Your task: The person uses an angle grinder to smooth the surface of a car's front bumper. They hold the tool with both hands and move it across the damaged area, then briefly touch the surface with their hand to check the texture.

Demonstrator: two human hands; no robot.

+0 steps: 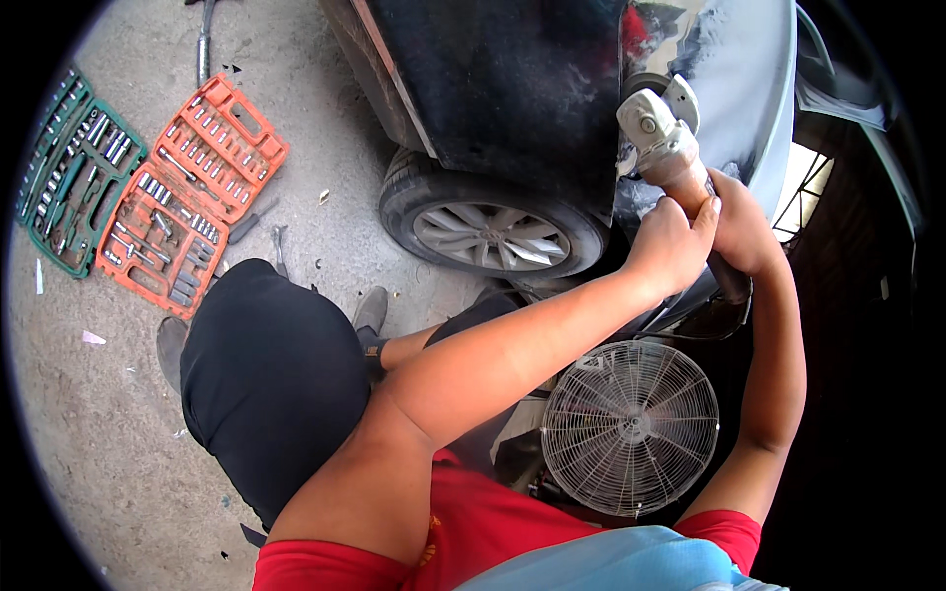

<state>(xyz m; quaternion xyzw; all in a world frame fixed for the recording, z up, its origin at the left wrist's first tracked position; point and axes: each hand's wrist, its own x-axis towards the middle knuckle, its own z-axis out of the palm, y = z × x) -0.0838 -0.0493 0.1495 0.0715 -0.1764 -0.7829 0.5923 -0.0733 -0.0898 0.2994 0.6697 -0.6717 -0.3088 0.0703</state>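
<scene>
Both my hands are closed round an angle grinder (680,165) in front of a car's body. My left hand (672,248) wraps the near side of its body, thumb up along it. My right hand (744,225) grips it from the right, partly behind the left. The grinder's metal head and guard point away from me, at the seam between a black panel (503,84) and a grey panel (754,74) with scuffed, whitish patches. Most of the disc is hidden by the head; whether it touches the panel I cannot tell.
Below the black panel is a car wheel (493,234). A round wire-caged fan (636,428) stands under my forearms. On the concrete floor at left lie an orange socket-set case (233,116) and a green one (120,179), both opened. My black-clad knee (271,364) is bent beside them.
</scene>
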